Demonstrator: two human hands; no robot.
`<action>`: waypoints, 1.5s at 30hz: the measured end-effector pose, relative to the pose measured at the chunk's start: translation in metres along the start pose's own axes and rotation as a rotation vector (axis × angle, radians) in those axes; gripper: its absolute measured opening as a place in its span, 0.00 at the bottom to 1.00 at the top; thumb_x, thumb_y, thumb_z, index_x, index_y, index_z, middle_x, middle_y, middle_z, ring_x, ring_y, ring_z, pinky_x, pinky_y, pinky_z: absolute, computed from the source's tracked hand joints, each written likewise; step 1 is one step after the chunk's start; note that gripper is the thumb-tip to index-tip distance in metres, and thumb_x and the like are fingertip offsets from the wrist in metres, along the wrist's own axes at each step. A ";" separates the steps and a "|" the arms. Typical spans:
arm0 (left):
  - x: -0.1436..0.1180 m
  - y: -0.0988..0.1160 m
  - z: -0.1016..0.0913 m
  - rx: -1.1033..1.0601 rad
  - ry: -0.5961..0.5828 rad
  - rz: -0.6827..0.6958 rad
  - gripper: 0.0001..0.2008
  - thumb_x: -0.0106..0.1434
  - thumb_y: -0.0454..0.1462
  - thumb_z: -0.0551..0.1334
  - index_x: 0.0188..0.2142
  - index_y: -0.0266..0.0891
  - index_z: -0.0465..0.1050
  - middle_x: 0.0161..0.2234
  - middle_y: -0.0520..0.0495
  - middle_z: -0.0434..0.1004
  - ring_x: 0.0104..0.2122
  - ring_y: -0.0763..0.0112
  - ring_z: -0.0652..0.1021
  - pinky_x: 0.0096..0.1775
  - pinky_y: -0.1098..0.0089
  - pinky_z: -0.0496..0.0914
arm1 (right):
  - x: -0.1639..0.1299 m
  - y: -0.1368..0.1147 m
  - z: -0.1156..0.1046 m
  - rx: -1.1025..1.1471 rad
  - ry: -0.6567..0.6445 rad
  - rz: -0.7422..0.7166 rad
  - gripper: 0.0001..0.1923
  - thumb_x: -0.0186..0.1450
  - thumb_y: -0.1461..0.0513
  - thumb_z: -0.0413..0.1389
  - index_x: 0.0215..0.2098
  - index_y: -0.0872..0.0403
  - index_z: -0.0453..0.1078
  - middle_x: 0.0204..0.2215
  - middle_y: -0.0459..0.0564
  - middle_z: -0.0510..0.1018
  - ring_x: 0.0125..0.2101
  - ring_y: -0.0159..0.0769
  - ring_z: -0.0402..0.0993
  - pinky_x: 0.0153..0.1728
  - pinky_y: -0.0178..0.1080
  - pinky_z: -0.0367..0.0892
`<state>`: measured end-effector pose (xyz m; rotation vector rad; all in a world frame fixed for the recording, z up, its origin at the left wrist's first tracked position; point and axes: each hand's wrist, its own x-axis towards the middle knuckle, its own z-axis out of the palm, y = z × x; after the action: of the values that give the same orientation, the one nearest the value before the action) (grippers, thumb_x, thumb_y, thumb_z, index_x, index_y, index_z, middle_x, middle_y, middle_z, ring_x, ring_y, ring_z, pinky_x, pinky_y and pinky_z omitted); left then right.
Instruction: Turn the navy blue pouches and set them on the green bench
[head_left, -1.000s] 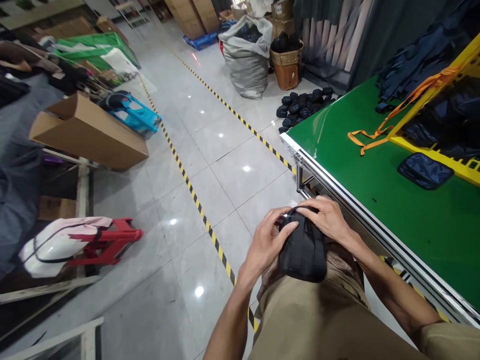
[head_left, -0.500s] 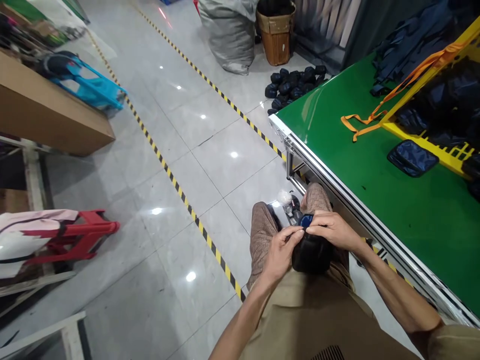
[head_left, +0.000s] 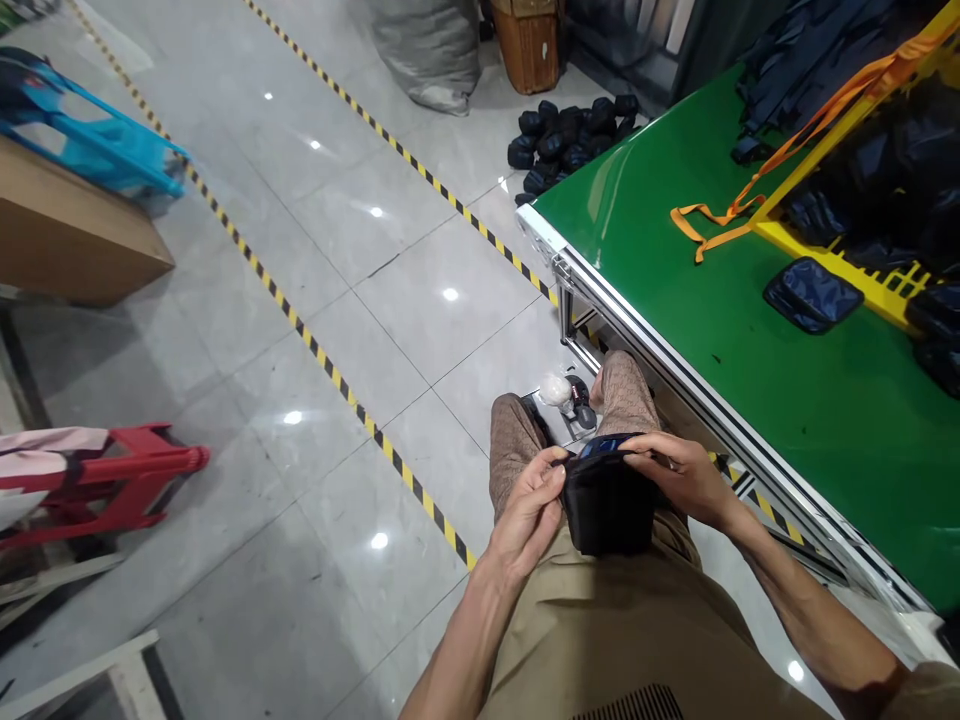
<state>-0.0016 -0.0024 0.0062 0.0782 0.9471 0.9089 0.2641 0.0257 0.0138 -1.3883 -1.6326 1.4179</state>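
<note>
Seated person's lap, beside the green bench [head_left: 750, 330]. Left hand [head_left: 529, 510] and right hand [head_left: 679, 480] each pinch an upper corner of a black pouch [head_left: 606, 505]. The pouch looks soft, light and limp, best held by its stitched edges.

Glossy grey tile floor [head_left: 225, 560], yellow-black tape line [head_left: 330, 365], green table [head_left: 750, 330].

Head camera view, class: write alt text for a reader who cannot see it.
A seated person's left hand and right hand grip a small black pouch over their lap, beside a green table holding a navy pouch.
</note>
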 end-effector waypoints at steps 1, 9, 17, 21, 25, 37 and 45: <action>0.001 0.001 -0.001 -0.026 0.013 0.012 0.26 0.54 0.40 0.87 0.49 0.42 0.83 0.32 0.53 0.81 0.33 0.71 0.80 0.42 0.72 0.77 | -0.002 -0.006 0.000 0.109 0.013 0.081 0.12 0.75 0.50 0.68 0.50 0.47 0.85 0.44 0.51 0.90 0.44 0.46 0.87 0.49 0.46 0.80; -0.002 0.003 -0.007 -0.139 -0.017 0.122 0.28 0.58 0.35 0.85 0.53 0.43 0.76 0.26 0.62 0.66 0.27 0.79 0.71 0.35 0.77 0.72 | 0.003 -0.021 0.005 0.515 -0.025 0.306 0.24 0.63 0.45 0.78 0.45 0.50 0.78 0.33 0.47 0.85 0.31 0.37 0.77 0.35 0.38 0.72; 0.002 -0.008 -0.003 -0.162 0.010 0.157 0.25 0.58 0.37 0.85 0.50 0.41 0.79 0.27 0.61 0.64 0.29 0.79 0.71 0.36 0.77 0.72 | 0.020 0.020 -0.005 0.109 0.166 0.262 0.26 0.74 0.37 0.63 0.41 0.50 0.81 0.42 0.51 0.84 0.43 0.46 0.78 0.45 0.43 0.73; 0.007 -0.008 0.002 -0.123 -0.014 0.127 0.25 0.60 0.39 0.84 0.53 0.41 0.80 0.33 0.56 0.73 0.33 0.77 0.75 0.39 0.76 0.74 | 0.018 0.024 -0.006 0.472 0.041 0.436 0.29 0.68 0.36 0.69 0.33 0.51 0.72 0.27 0.42 0.70 0.28 0.34 0.63 0.31 0.37 0.62; 0.016 -0.004 0.006 0.035 -0.104 -0.038 0.25 0.61 0.46 0.84 0.51 0.38 0.83 0.42 0.46 0.83 0.39 0.71 0.80 0.42 0.72 0.75 | 0.017 0.018 -0.007 0.793 -0.029 0.531 0.27 0.55 0.47 0.80 0.37 0.52 0.74 0.30 0.42 0.74 0.29 0.33 0.65 0.32 0.34 0.61; 0.083 -0.004 0.009 0.948 -0.104 0.242 0.13 0.61 0.39 0.72 0.30 0.42 0.68 0.25 0.57 0.63 0.26 0.73 0.62 0.31 0.71 0.55 | 0.042 0.055 -0.009 0.066 -0.025 0.253 0.15 0.63 0.53 0.65 0.31 0.49 0.65 0.25 0.39 0.63 0.29 0.35 0.58 0.31 0.36 0.52; 0.104 -0.024 -0.022 1.600 -0.137 0.469 0.17 0.75 0.41 0.53 0.53 0.45 0.80 0.43 0.42 0.87 0.41 0.57 0.84 0.43 0.65 0.70 | 0.054 0.094 -0.012 -0.592 -0.215 0.037 0.05 0.77 0.62 0.54 0.45 0.49 0.72 0.32 0.47 0.80 0.33 0.42 0.77 0.35 0.38 0.59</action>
<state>0.0241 0.0482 -0.0861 1.7442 1.3367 0.3299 0.2899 0.0709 -0.0819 -1.6212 -2.3057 1.1796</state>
